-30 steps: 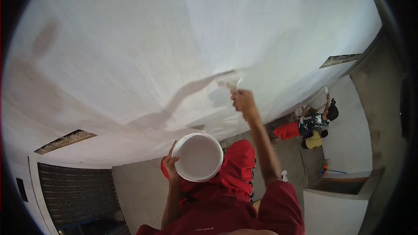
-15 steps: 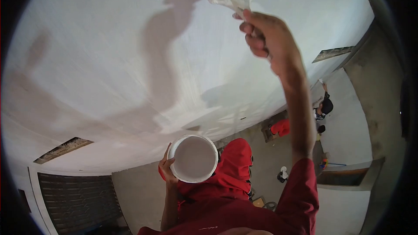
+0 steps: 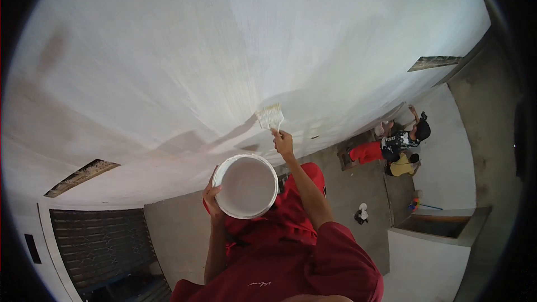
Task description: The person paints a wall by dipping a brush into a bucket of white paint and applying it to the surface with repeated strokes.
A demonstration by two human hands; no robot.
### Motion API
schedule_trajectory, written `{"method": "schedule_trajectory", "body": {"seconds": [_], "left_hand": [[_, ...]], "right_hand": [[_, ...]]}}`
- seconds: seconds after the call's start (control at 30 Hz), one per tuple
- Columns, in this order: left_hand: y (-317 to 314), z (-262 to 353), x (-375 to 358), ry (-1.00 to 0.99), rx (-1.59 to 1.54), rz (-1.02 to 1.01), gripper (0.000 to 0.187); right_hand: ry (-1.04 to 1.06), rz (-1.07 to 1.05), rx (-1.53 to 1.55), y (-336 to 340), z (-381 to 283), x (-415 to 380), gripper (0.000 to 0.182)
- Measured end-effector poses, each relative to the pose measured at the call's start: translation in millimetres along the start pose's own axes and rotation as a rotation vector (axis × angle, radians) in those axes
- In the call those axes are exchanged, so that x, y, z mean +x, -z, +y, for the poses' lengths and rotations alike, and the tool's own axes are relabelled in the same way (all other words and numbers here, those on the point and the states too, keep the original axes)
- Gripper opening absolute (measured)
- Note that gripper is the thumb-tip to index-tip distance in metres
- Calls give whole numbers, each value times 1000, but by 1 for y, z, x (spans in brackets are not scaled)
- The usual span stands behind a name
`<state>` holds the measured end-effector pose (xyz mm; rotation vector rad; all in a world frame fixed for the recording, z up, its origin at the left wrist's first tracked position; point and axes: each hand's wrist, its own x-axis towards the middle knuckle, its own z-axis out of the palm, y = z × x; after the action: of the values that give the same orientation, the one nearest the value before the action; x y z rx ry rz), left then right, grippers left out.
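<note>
My right hand [image 3: 283, 144] is closed round the handle of a wide paintbrush [image 3: 271, 116], its bristles coated in white paint. The bristles are right at the surface of the white wall [image 3: 184, 50], ahead of and above the bucket. With my left hand [image 3: 212, 197] I grip a round white bucket [image 3: 246, 216] by its side, fingers at the rim. Pale paint [image 3: 247, 185] shows inside it. The bucket is in front of my red trousers, below the brush in this view.
At the right, one person in red trousers [image 3: 367, 152] reaches toward a wall, and another in a yellow top [image 3: 401, 165] is low beside them. Openings [image 3: 84, 177] pierce the wall. A metal grille [image 3: 103, 246] stands lower left; a small white-and-dark object [image 3: 362, 212] lies on the floor.
My right hand has brought the brush down from high on the wall to just above the bucket. The bucket has shifted slightly upward in view. More of the two people shows now.
</note>
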<state>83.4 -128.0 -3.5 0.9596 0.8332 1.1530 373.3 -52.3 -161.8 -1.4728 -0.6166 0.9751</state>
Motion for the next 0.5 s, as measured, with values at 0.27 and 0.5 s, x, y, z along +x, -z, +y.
{"method": "schedule_trajectory", "body": {"seconds": [0.27,0.5], "left_hand": [[17,-14,0,-19,129,67,67],[16,-11,-2,-11,133,52,67]], "right_hand": [[-197,-18,3,-25,-59,-1,28],[67,-255,155,-31,-329,-72,29]]}}
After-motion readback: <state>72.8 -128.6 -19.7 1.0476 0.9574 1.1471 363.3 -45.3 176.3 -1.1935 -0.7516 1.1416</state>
